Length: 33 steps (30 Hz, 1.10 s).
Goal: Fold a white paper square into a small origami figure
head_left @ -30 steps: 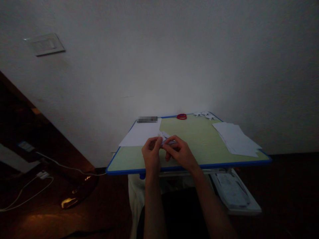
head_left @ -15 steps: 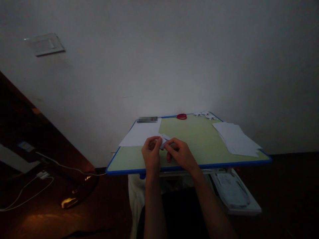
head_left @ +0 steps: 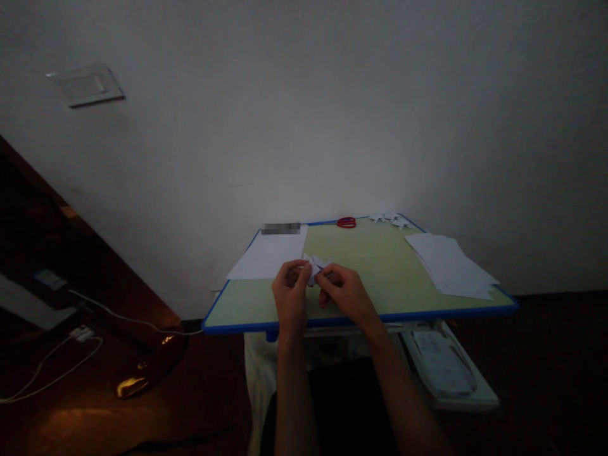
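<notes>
A small folded white paper piece (head_left: 314,266) with pointed edges is held between both hands over the table's near half. My left hand (head_left: 291,286) pinches its left side with thumb and forefinger. On the right side, the thumb and forefinger of my right hand (head_left: 342,286) grip the same piece, with the other fingers curled below. Parts of the folded paper are hidden behind the fingertips. Beyond the hands, a pair of scissors with red handles (head_left: 346,223) lies at the table's far edge. Several folded white paper pieces (head_left: 392,219) sit at the far right corner.
The pale green table (head_left: 370,253) has a blue rim. White sheets (head_left: 270,256) lie at the left, and a stack of paper (head_left: 449,265) is at the right. A wall (head_left: 304,126) stands directly behind. An open drawer (head_left: 446,367) juts out below right.
Both hands have shifted very slightly to the right with the folded paper, and more of its pointed upper part shows between the fingers. The things on the table have not moved.
</notes>
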Available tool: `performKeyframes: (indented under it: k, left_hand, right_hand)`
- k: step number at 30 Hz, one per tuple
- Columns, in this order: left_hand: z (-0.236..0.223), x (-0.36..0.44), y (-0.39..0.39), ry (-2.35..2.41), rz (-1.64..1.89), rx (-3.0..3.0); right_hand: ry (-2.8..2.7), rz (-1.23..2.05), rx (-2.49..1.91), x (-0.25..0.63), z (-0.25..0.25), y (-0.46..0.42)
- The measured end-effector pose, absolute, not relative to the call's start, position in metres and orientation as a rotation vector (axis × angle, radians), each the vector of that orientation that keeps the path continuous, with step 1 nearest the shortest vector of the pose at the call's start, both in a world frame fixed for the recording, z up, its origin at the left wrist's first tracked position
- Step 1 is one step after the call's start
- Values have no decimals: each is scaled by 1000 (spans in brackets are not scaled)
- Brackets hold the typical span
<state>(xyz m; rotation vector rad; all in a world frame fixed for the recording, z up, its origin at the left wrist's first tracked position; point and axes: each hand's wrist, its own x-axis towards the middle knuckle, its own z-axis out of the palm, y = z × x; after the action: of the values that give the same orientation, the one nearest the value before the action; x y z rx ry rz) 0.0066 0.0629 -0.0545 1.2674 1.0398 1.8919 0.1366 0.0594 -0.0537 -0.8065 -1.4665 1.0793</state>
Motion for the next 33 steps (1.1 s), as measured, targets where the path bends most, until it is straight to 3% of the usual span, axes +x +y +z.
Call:
performKeyframes:
  k: [33]
  left_hand:
    - [-53,9,62,997,1861,1289]
  right_hand:
    - [-1359,1033,-818,134,-53,59]
